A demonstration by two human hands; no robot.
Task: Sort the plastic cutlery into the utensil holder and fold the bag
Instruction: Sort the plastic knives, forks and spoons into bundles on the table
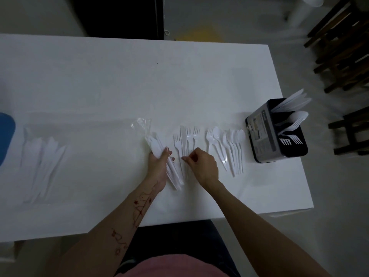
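Note:
White plastic cutlery lies on the white table [119, 80]. My left hand [159, 166] grips a bundle of white knives [171, 172] beside a crumpled clear bag [141, 124]. My right hand [201, 166] pinches the handle ends of a group of forks and one knife [186, 138] lying in front of it. To the right lies a row of forks and spoons [227, 144]. A black utensil holder [279, 132] stands near the table's right edge, with knives, spoons and forks in separate compartments.
A second clear bag of white knives [44, 156] lies at the left. A blue object [6, 132] shows at the left edge. Dark wooden stools [343, 47] stand on the floor to the right of the table.

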